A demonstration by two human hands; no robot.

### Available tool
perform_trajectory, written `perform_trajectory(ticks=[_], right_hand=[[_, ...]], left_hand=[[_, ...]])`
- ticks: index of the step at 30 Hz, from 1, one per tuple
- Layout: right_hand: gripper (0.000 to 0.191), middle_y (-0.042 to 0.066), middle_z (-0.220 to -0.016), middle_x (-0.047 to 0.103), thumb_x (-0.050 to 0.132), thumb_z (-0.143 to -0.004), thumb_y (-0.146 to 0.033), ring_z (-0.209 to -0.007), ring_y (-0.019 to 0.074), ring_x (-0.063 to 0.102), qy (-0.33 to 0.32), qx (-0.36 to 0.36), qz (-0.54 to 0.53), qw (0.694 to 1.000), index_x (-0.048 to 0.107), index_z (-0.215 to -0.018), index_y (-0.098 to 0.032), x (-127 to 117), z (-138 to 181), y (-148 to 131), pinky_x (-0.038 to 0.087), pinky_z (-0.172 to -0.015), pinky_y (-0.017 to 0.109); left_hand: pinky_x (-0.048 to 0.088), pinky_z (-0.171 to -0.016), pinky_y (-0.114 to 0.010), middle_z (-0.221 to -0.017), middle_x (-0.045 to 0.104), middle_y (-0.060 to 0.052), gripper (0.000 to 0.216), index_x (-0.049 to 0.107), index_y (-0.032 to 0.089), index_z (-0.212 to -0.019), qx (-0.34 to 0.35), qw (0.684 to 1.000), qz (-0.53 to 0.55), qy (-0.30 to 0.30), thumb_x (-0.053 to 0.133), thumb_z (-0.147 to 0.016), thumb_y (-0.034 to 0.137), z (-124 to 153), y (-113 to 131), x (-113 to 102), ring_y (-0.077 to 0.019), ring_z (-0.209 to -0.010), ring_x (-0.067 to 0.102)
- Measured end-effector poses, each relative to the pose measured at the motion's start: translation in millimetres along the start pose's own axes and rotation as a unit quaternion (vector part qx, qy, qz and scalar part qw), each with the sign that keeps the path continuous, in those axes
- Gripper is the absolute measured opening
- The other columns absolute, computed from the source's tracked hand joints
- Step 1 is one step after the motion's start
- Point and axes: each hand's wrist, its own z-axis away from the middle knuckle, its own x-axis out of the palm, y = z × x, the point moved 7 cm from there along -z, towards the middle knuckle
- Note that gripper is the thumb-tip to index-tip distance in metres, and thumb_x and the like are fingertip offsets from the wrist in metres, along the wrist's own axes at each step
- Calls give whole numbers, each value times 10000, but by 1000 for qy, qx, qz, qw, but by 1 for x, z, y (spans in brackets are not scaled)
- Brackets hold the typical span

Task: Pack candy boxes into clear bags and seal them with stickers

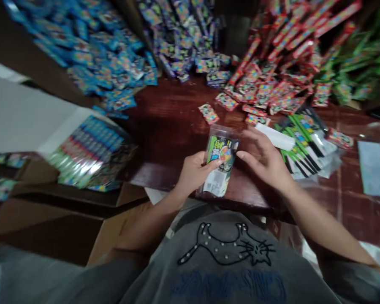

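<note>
My left hand (194,171) grips a clear plastic bag of small colourful packets (220,162), thumb across its green front. The bag stands upright over the near edge of the dark red-brown table (167,122). My right hand (266,160) is at the bag's upper right corner, fingers spread and touching its top. Just right of that hand lies a stack of similar filled bags with green strips (300,141). A loose red packet (209,113) lies on the table beyond the bag.
Heaps of packets cover the far table: blue (107,55) at left, mixed blue (183,38) in the middle, red (281,67) and green (361,63) at right. A cardboard box (50,228) with a bundle of packed bags (88,154) stands at my left.
</note>
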Motion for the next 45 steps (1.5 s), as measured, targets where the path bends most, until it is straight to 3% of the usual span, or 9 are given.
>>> perform_trajectory(ticks=[3,7,14,19,22,25,29,40,45], right_hand=[[532,150,-1211,796,525,-1020,-688,-1103,302,767,31,115,-38,992,614,-1272,-228,54,1,16,617,-948,452],[470,189,-1094,806,351,-1073,-600,-907,359,784,32,176,93,979,578,-1209,-212,104,-4,20,566,-734,427],[470,138,-893,805,379,-1098,-567,-809,344,785,-91,156,242,953,647,-1233,-206,104,-27,19,567,-692,417],[693,235,-1526,624,491,-1048,-584,-1445,415,561,-70,-66,318,943,525,-1550,-107,63,-118,3,502,-1178,596],[998,188,-1800,275,728,-871,-456,-1642,466,281,-218,-131,369,894,296,-1722,-164,76,-187,19,327,-1284,715],[1072,184,-1761,370,793,-759,-366,-1624,459,320,-340,-139,401,839,332,-1707,-172,92,-227,37,289,-1290,727],[850,223,-1473,628,804,-798,-474,-1372,408,567,-325,-164,417,833,558,-1515,-89,95,-235,32,449,-1198,583],[756,167,-1295,664,915,-684,-548,-1199,387,650,-344,-190,475,787,641,-1271,-159,103,-234,16,574,-1016,550],[916,306,-1548,506,919,-709,-524,-1465,518,478,-232,-190,423,855,568,-1379,-6,64,-304,0,455,-1171,635]], left_hand=[[563,-723,-266,-953,825,-59,356,791,154,-957,12,990,52,133,860,-823,476,3,-16,-13,-178,-802,729],[568,-802,-282,-993,813,-56,339,765,177,-998,17,978,54,200,806,-892,496,7,-38,-19,-193,-881,735],[553,-1114,-421,-1631,488,-209,720,373,204,-1615,101,956,-119,250,654,-1017,493,0,-27,-79,-272,-1386,616],[258,-1356,-505,-1678,386,-207,638,470,147,-1576,204,852,-390,282,668,-977,248,-97,46,-150,-328,-1616,327],[236,-1331,-532,-1691,371,-257,673,457,56,-1609,135,819,-489,267,608,-954,95,-183,78,-188,-385,-1594,320],[300,-1274,-518,-1632,476,-259,596,468,14,-1593,67,806,-533,249,462,-998,54,-242,91,-214,-367,-1547,365],[318,-1267,-450,-1522,613,-200,455,633,22,-1406,47,797,-560,223,377,-1036,91,-265,82,-219,-303,-1511,428],[430,-1194,-540,-1481,589,-252,428,663,73,-1359,60,792,-545,268,590,-943,141,-239,67,-189,-419,-1397,544],[518,-1020,-418,-1144,760,-139,359,694,171,-1329,138,828,-470,272,545,-1006,227,-191,91,-177,-302,-1103,705]])
